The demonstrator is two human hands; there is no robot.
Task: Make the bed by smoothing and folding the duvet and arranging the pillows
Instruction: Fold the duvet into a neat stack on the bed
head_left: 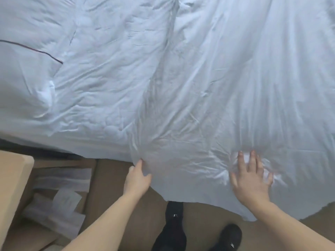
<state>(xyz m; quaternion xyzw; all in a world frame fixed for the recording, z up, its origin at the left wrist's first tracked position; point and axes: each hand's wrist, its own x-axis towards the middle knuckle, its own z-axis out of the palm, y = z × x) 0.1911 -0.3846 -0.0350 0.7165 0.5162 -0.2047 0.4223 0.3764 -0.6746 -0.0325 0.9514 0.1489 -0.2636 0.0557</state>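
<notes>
One duvet, one pillow at 9 o'clock. Left hand pinches the duvet edge; right hand lies flat, fingers spread. Brown floor at 6 o'clock.

A bed carries a creased white duvet that spills over its near edge, with what seems a pillow, dark-piped, at the left. The brown floor lies below.

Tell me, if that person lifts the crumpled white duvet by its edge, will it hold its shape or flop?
Probably flop: the crumpled white duvet drapes limply over the bed's side and creases all over. It likely gathers easily, since it bunches where the left hand pinches its edge. It seems light, puckering under the flat right hand.
</notes>
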